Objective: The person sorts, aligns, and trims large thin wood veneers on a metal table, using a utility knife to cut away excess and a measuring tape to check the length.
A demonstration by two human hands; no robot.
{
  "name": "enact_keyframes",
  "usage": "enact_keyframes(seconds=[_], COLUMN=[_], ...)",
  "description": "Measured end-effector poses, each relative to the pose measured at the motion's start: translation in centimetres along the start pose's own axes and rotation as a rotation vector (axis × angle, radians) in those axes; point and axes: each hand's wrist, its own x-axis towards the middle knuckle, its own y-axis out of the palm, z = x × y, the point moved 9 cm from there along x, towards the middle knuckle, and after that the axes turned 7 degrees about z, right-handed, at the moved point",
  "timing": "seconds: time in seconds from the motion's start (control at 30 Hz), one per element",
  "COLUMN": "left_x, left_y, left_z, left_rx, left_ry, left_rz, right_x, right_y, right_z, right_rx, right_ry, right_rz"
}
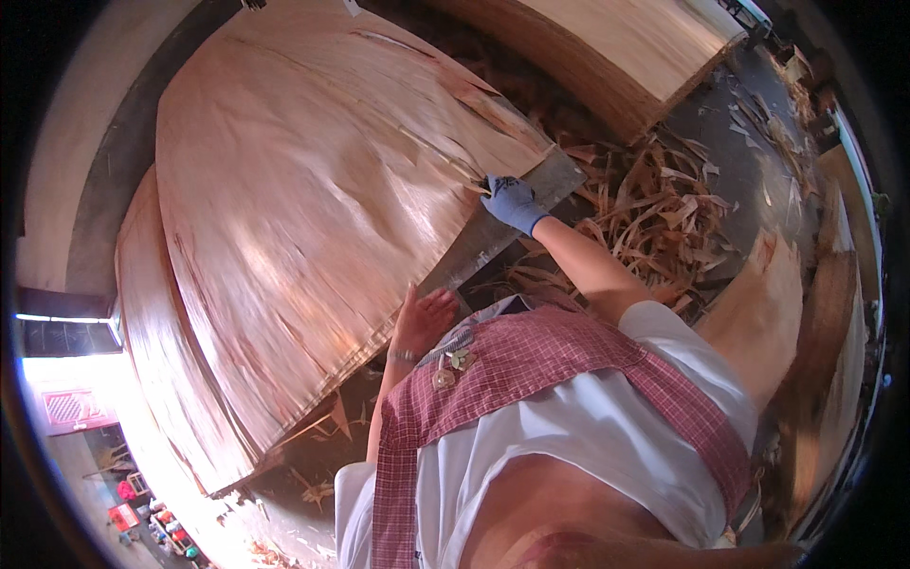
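A broad stack of thin wood veneer sheets [284, 180] lies in front of me, its top sheet wavy, with splits along the far right side. My right hand [512, 203], in a blue-grey glove with dark fingertips, is closed at the stack's near right edge. From its fingers a thin pale wood strip [431, 144] runs away over the top sheet. My left hand [424, 321], bare and with a band at the wrist, is beside the near edge of the stack, thumb and fingers apart and holding nothing visible. Whether it touches the veneer I cannot tell.
Beneath the sheets, a grey metal edge [555, 180] shows at the right. Curled veneer scraps [654, 213] are heaped on the floor there. A thick veneer stack [626, 66] stands at the far right, and larger loose pieces [758, 318] lie to my right.
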Motion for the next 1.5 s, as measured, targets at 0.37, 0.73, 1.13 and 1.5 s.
enact_keyframes(seconds=[0.37, 0.73, 1.13, 1.5], left_x=[7.5, 1.6, 4.7, 1.4], left_y=[-0.4, -2.4, -3.7, -4.0], left_z=[-8.0, -7.5, -5.6, -5.0], left_rx=[-0.110, 0.125, 0.145, 0.118], left_ry=[0.670, 0.617, 0.555, 0.561], left_rz=[-0.272, -0.437, -0.278, -0.801], right_x=[0.0, -4.8, -0.6, 9.4], right_y=[-7.0, -2.7, 1.4, 5.9], right_z=[3.2, 2.2, 3.9, -36.8], right_rx=[-0.045, 0.128, 0.387, 1.366], right_ry=[-0.063, -0.049, -0.276, 0.841], right_rz=[-0.015, 0.018, -0.153, -0.070])
